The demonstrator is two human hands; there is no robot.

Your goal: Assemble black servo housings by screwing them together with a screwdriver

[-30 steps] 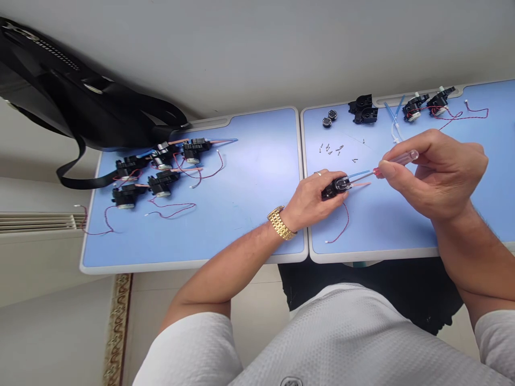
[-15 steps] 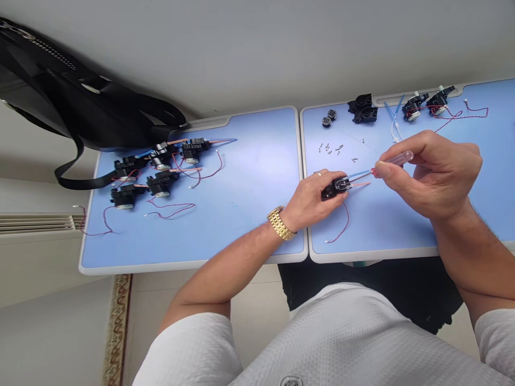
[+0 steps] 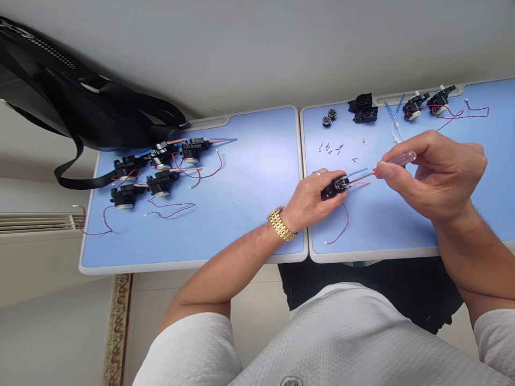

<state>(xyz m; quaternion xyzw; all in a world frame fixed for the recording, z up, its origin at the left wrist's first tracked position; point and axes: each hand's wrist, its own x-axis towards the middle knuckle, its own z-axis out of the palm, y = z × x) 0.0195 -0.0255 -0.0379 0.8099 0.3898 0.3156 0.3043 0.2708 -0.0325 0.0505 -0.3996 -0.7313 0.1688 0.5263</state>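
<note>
My left hand is shut around a small black plastic housing, which has blue and orange tubes and a red wire trailing from it. My right hand pinches a small screwdriver with a clear handle and a red collar. Its thin shaft reaches to the housing's near end, but the exact contact point is hidden by the tubes. The housing's underside is hidden by my left fingers.
Two joined light-blue desks carry several wired black units at left, more at back right, black housings, round parts, tiny screws and clear-blue tubing. A black bag overlaps the back-left corner.
My right hand and the screwdriver shifted slightly left, then back right. The shaft stays at the black housing, and my left hand has barely moved.
</note>
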